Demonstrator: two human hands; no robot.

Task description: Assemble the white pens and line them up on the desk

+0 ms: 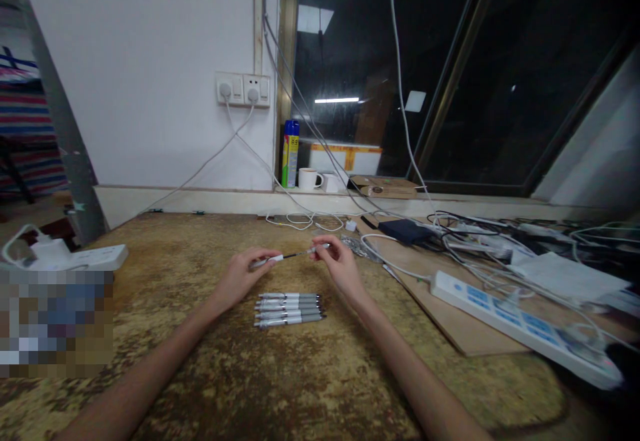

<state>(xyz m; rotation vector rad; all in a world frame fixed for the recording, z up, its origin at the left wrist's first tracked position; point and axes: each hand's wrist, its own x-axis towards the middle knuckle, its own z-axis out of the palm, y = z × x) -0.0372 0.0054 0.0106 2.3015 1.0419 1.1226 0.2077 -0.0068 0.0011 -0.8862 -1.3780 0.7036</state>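
Observation:
My left hand [243, 273] is closed around a grey and white pen barrel [274, 260]. From the barrel's right end a thin dark refill [291, 255] reaches toward my right hand [340, 264]. That hand pinches a small pale pen part [320, 247] between thumb and fingers, level with the refill's far end; whether the two touch I cannot tell. Several grey and white pens [289, 309] lie side by side on the worn table just below both hands.
Behind my right hand lies a clear plastic bag [360, 249]. To the right are a brown board [470, 341], a white power strip [525, 327], a black box [406, 231] and tangled cables. Another power strip [107, 257] sits at left. A mug [307, 179] and spray can [291, 154] stand on the sill.

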